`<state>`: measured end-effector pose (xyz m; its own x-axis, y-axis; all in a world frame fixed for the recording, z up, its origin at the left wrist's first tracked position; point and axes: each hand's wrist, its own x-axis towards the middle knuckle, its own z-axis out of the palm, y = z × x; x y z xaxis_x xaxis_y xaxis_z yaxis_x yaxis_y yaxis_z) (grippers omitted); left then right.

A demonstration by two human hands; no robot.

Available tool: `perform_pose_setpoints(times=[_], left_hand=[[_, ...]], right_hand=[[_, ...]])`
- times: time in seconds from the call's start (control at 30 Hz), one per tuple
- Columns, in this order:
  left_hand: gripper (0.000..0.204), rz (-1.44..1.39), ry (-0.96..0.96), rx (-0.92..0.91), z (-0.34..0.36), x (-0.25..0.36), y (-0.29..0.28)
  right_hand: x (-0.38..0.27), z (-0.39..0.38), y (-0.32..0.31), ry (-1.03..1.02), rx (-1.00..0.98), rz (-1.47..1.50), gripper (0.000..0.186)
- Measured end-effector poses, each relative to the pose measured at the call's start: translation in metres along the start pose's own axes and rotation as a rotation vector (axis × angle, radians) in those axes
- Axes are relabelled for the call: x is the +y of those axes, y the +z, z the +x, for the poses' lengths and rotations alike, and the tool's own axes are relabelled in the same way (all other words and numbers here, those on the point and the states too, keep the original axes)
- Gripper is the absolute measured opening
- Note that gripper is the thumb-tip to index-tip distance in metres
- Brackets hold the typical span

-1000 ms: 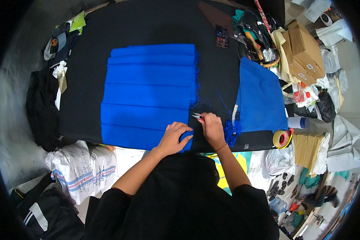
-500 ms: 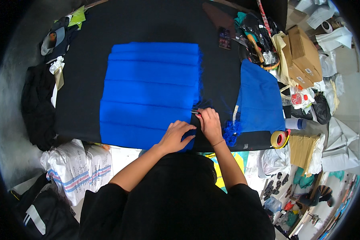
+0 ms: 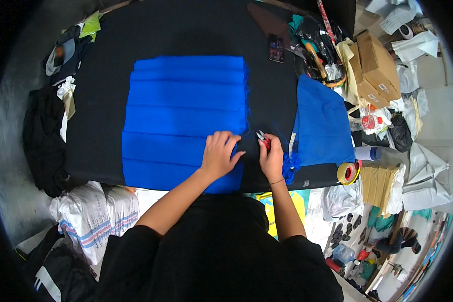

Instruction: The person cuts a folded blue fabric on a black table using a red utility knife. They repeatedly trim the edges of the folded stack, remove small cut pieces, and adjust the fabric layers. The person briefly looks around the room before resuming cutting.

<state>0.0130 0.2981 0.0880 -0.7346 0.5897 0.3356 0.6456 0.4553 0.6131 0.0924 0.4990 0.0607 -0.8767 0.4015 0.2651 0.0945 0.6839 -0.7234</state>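
Observation:
Bright blue fabric lies in overlapping layers on the black-covered table, its right edge frayed with loose threads. My left hand rests on the lower right part of the fabric, fingers apart, fingertips close to the frayed edge. In my right hand is a small pair of red-handled thread snips, blades pointing up and left. The snips are held off the fabric, over the black cover. Right of that hand sits a tangled heap of blue threads.
A darker blue cloth lies at the table's right, with tape rolls by its lower corner. Farther back are a phone and a basket of tools. Cardboard boxes stand beyond, and white sacks below left.
My right hand has drawn the snips away from the fabric edge, to the right. My left hand has shifted up along the edge, its fingers now pointing farther up.

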Motion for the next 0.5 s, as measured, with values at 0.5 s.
perform_pose_setpoints(times=[0.5], left_hand=[[0.019, -0.349, -0.071, 0.059, 0.015, -0.005, 0.005]], right_hand=[[-0.007, 0.055, -0.001, -0.137, -0.101, 0.048, 0.022]])
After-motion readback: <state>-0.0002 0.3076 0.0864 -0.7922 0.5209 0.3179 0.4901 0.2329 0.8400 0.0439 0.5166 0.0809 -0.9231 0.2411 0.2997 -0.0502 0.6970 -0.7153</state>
